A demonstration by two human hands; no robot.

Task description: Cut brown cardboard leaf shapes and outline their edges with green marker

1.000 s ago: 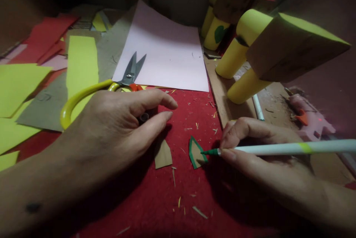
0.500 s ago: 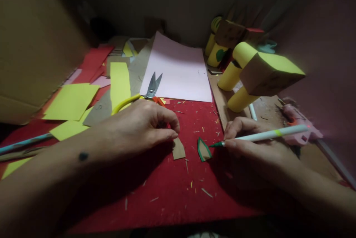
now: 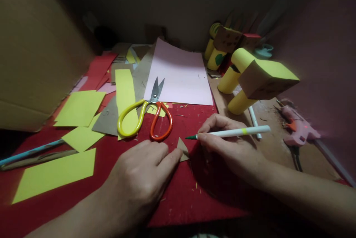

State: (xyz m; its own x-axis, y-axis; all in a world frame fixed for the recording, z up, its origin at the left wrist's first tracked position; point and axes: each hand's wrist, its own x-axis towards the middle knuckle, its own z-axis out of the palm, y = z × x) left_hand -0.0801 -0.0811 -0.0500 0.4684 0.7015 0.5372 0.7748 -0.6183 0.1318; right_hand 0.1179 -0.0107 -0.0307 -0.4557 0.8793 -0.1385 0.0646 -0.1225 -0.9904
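Observation:
My left hand [image 3: 151, 173] rests on the red surface with its fingers closed together. Its fingertips press on the edge of a small pointed piece of brown cardboard [image 3: 183, 149], holding it flat. Between the thumb and fingers of my right hand [image 3: 224, 138] is a white marker pen [image 3: 233, 132]. The pen's green brush tip [image 3: 191, 137] hovers close to the right of the cardboard's point. The other small piece, with the green outline, is not clearly visible; my right hand and its shadow cover that area. Scissors [image 3: 155, 101] with one yellow and one red handle lie just beyond my left hand.
Yellow paper pieces [image 3: 80, 108] and red paper [image 3: 101, 67] lie at left. A pink sheet [image 3: 178, 75] is at the back. At right stand a yellow tube-and-box figure [image 3: 264, 75] and a pink glue gun [image 3: 299, 125]. A cardboard wall [image 3: 36, 56] rises at left.
My left hand has come down and nearer, off the scissors, onto the small cardboard piece. My right hand has moved left with the marker pen, away from the green-outlined piece.

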